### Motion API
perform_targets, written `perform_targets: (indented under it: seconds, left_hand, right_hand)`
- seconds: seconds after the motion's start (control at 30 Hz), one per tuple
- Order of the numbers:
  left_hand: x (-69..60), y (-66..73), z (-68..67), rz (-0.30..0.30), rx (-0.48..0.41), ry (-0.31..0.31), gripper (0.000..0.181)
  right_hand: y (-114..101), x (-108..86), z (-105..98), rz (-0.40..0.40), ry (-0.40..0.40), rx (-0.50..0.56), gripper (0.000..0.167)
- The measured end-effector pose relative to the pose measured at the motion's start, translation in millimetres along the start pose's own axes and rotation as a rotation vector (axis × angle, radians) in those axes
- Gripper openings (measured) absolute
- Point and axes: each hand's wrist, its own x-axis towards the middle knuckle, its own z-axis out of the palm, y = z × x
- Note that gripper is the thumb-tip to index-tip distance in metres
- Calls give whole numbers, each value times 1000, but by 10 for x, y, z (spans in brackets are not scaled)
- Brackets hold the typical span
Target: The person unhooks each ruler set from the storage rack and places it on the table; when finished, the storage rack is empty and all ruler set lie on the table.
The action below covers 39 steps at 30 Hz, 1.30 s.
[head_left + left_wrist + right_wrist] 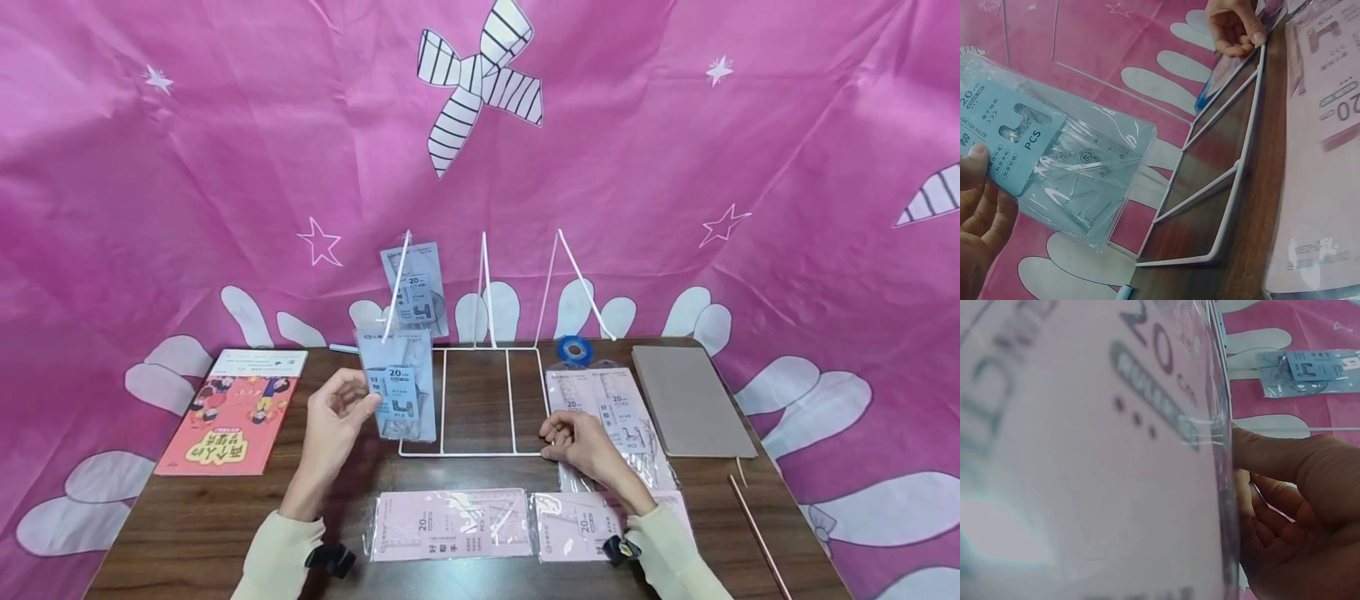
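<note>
My left hand [336, 421] pinches the lower left edge of a clear packet with a blue card, a ruler set [401, 396], held upright. Its top overlaps the front tip of the left prong of a white wire display rack [476, 455]; whether the prong passes through its hole, I cannot tell. Farther back on that prong hangs another blue ruler set [422, 292]. With curled fingers and thumb, my right hand [581, 450] grips the rack's front right corner. In the left wrist view the rack's base [1235, 181] stands beside the blue packet.
Pink ruler sets [450, 523] lie along the front, with more [600, 400] under my right forearm. Blue tape [573, 350] sits behind those. A red book [232, 417] lies left; a grey notebook [690, 400] and copper-coloured rod [757, 533] lie right. Pink cloth [637, 167] hangs behind.
</note>
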Motion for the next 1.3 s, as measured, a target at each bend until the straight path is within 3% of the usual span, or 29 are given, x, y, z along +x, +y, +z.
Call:
perform_targets:
  seconds: [0.57,0.87,1.1,1.3]
  left_hand:
    - [-272,157,-53,13,13,-25,17]
    - [-383,234,-79,66,2,-46,17]
    - [-362,106,-239,38,8,-56,15]
    - [-272,-91,-538,-63,16,-47,17]
  right_hand:
    - [33,-4,-20,1,11,30,27]
    - [43,18,-3,4,7,16,27]
    - [42,12,-5,9,12,20,27]
    - [59,8,-9,-3,8,29,27]
